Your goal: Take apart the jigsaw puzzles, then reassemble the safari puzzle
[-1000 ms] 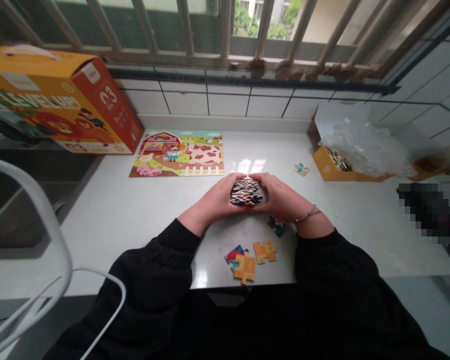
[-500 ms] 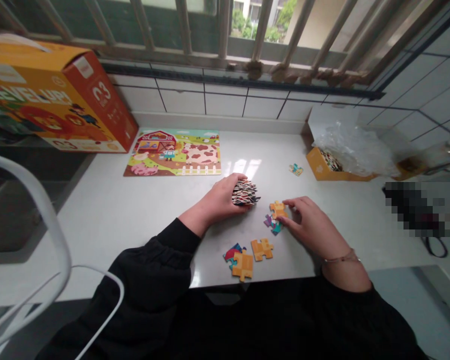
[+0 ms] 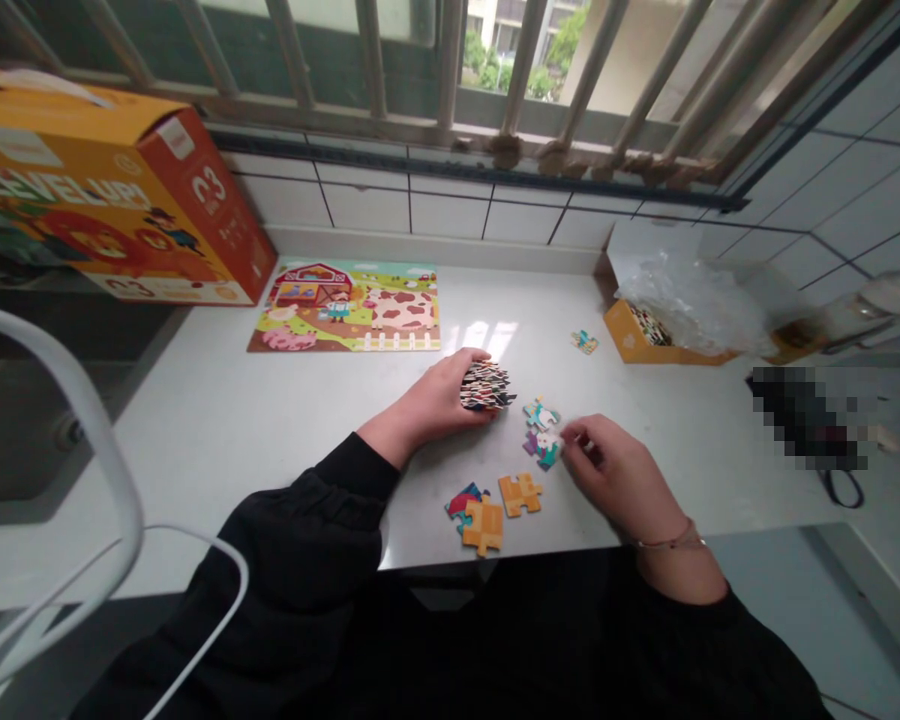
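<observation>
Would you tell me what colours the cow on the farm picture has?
The cow is pale pink with brown patches, best seen in the head view.

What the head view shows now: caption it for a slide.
Left hand holding stacked puzzle pieces, right hand beside loose pieces on a white counter.

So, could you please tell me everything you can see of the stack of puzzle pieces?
The stack is uneven: many thin, cardboard-like layers, their jagged edges pale and dark with some red. It seems to rest on the white counter, the left hand curled around its left side, its right side uncovered.
</observation>
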Motion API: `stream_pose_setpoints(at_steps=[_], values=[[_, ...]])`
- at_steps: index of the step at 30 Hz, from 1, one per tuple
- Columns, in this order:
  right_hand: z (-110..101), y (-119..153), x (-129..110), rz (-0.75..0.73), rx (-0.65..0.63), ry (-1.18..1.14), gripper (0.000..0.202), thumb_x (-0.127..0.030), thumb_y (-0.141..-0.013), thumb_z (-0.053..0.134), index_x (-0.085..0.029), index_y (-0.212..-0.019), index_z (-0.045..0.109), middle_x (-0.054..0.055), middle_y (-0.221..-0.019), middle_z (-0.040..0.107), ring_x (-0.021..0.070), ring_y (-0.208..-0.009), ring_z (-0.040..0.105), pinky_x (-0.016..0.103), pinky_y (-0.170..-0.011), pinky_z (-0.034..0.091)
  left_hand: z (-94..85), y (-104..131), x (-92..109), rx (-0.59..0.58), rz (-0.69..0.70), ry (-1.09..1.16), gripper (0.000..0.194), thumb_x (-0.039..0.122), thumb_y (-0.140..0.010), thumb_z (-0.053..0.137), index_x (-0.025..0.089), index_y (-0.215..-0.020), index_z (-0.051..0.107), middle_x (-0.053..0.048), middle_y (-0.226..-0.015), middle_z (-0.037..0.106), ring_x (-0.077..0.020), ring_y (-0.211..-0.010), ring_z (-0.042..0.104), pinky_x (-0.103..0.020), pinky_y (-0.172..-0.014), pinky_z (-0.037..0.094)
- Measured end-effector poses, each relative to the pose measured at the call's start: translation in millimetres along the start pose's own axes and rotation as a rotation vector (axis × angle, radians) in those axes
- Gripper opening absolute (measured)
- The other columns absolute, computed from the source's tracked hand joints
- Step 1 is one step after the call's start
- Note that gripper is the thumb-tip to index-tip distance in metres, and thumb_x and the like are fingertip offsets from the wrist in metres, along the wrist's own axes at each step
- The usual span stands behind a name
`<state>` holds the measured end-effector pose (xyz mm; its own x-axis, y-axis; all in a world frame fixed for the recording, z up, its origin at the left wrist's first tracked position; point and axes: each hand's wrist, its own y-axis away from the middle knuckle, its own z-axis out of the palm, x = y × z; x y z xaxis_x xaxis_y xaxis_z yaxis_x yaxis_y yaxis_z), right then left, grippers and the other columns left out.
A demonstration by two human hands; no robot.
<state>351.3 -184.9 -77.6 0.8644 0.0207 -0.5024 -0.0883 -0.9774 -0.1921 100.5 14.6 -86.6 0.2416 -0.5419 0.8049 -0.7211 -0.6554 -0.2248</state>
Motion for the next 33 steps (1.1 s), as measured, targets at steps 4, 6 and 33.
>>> stream_pose_setpoints(at_steps=[4,6,33], values=[[8,13,-15,0.042,0.012,0.108,0.027,-0.04,-0.103,0.073,-0.021,-0.122,0.07,0.013,-0.114,0.074,0.0323,-0.103,0.072,0.048,-0.095,0.06,0.8,-1,-1,-0.01,0.007,0.004,0.072,0.028,-0.077,0.09,0.022,-0.14,0.058,-0.014,-0.134,0.072,-0.0332,-0.122,0.07,-0.052,-0.109,0.056],[12,17,-21,0.047,-0.003,0.158,0.035,-0.04,-0.099,0.08,-0.02,-0.126,0.069,0.016,-0.121,0.073,0.0366,-0.112,0.071,0.054,-0.101,0.059,0.9,-1,-2,-0.016,0.009,0.002,0.072,0.029,-0.077,0.09,0.022,-0.141,0.057,-0.013,-0.134,0.072,-0.0325,-0.121,0.071,-0.052,-0.109,0.056],[7,-2,-18,0.023,0.095,0.068,0.021,-0.04,-0.101,0.073,-0.024,-0.108,0.063,0.006,-0.097,0.069,0.0217,-0.077,0.063,0.037,-0.074,0.055,-1.0,-1,1,-0.017,0.002,0.013,0.071,0.029,-0.077,0.089,0.024,-0.139,0.057,-0.012,-0.132,0.073,-0.0323,-0.119,0.072,-0.051,-0.107,0.057]])
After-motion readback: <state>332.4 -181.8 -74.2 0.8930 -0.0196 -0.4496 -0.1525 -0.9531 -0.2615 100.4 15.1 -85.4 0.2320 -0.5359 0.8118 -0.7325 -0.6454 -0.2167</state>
